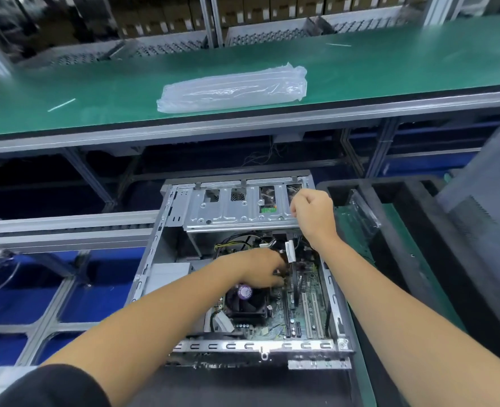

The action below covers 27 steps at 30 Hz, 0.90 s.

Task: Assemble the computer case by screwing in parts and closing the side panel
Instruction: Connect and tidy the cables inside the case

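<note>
The computer case [244,268] lies open on its side on the work surface directly in front of the person, with no side panel fitted over the opening. The grey slab leaning at the right edge [483,201] may be that panel, though this cannot be confirmed.

The left hand [262,270] is inside the case, above the CPU fan [247,302] and beside the upright memory module [293,277]. Its fingers are curled down towards the motherboard [310,306] and appear to pinch something small and dark. What it is cannot be told.

The right hand [313,211] is at the far right corner of the drive cage [237,208]. Its fingers are drawn in tight, as if gripping a small item or the cage edge. The contents of the grip are hidden.

No screwdriver is visible. A clear plastic bag [232,88] lies on the green bench [96,92] beyond, well apart from the case.

Judgement: assembly is at the internal fitting stage. Panel closure is not yet begun.

Risks from here:
- A screw or small part slipping from the left fingertips would fall among the board components and could short them if left there
- The left wrist sits close to the fan and loose cables [237,240], and a snag could unseat a connector
- Bare skin works against cut sheet-metal edges
- Cables standing proud near the cage could be trapped when the panel goes on
</note>
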Each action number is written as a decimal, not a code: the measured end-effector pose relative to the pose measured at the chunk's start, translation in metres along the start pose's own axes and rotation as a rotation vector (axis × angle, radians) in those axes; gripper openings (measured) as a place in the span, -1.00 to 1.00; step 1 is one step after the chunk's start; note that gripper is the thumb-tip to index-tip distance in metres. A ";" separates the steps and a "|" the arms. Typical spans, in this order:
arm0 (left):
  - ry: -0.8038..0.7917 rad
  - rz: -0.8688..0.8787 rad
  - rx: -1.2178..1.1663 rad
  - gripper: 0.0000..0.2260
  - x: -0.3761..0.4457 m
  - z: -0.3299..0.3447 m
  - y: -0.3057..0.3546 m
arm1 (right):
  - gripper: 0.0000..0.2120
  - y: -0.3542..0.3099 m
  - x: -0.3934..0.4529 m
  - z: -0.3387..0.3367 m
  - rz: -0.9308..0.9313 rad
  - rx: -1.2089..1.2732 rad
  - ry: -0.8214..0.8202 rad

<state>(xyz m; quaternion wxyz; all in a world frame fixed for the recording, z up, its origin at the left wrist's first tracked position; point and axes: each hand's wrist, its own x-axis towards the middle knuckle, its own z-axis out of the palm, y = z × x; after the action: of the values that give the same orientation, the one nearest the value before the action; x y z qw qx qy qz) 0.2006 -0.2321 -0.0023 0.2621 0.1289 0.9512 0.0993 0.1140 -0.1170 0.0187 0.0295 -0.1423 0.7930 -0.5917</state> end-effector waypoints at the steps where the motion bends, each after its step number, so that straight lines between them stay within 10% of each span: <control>1: 0.054 0.013 -0.040 -0.71 -0.008 -0.006 -0.003 | -0.81 0.000 0.000 0.000 0.000 0.000 0.003; 7: 0.494 -0.064 -0.190 -0.81 -0.033 -0.007 -0.019 | -0.79 0.001 -0.001 0.003 -0.011 -0.040 0.031; 27: 0.429 -0.058 -0.197 -0.70 -0.017 0.027 -0.026 | -0.77 0.007 0.000 0.007 0.014 -0.040 0.114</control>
<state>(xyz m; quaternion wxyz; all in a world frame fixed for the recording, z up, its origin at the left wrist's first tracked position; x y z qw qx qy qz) 0.2234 -0.2589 -0.0239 0.0678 0.0514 0.9742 0.2090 0.1141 -0.1220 0.0098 -0.0145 -0.1032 0.8061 -0.5826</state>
